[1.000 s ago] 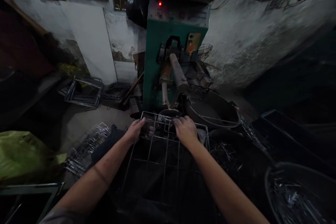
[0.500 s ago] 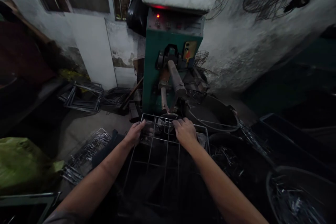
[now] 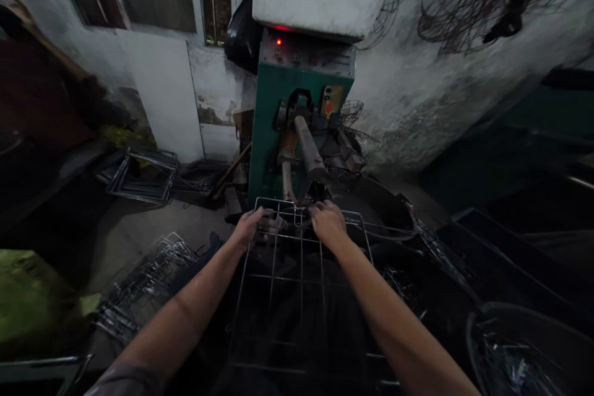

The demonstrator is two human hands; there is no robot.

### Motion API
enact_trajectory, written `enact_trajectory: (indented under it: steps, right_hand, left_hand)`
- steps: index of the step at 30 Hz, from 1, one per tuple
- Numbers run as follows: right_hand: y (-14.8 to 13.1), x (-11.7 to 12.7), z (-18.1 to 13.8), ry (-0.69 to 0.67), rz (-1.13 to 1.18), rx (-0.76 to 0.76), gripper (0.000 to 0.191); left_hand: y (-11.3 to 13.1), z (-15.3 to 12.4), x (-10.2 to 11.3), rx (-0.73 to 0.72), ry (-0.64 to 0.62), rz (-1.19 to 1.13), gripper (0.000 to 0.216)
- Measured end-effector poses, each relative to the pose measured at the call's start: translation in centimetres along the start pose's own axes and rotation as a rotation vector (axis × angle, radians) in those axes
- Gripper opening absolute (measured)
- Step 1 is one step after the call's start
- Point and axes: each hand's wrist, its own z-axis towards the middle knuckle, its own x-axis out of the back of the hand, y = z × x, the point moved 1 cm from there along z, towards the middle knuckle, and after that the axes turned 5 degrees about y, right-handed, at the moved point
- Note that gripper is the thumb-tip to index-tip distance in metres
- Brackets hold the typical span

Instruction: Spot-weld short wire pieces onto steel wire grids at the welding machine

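A wire grid rack (image 3: 297, 284) lies flat in front of me, its far end under the arms of a green welding machine (image 3: 297, 111). My left hand (image 3: 248, 227) grips the rack's far left part, fingers curled round the wire. Over the far middle wires lies my right hand (image 3: 327, 221), fingers bent down and closed on them just below the machine's arm (image 3: 306, 148). A red lamp (image 3: 278, 41) glows on the machine's panel.
Stacked wire racks (image 3: 143, 281) lie on the floor at left, and more frames (image 3: 139, 173) lean by the wall. A dark round basin (image 3: 385, 210) sits right of the machine, another tub (image 3: 524, 346) with metal pieces at lower right. Wire baskets (image 3: 468, 6) hang on the wall.
Both hands and the rack have moved forward toward the machine's arms. My view has tilted up a little, so the machine appears lower in the picture.
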Motion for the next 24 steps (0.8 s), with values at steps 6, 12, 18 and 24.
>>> enact_trajectory:
  steps: [6,12,18,24]
  right_hand:
    - [0.31,-0.01,0.11,0.010,0.000,0.003,0.023]
    - [0.50,-0.21,0.15,-0.009,0.014,0.005,0.024]
    - [0.59,-0.19,0.29,-0.019,0.022,0.009,0.025]
    - [0.34,0.13,0.08,-0.039,0.029,-0.004,0.024]
  left_hand:
    - [0.11,0.15,-0.46,0.004,0.005,-0.003,0.043]
    - [-0.06,0.28,-0.21,-0.013,-0.010,0.022,0.043]
    - [0.09,-0.12,-0.49,-0.013,-0.007,0.021,0.040]
    - [-0.04,-0.66,-0.54,-0.019,-0.004,-0.010,0.046]
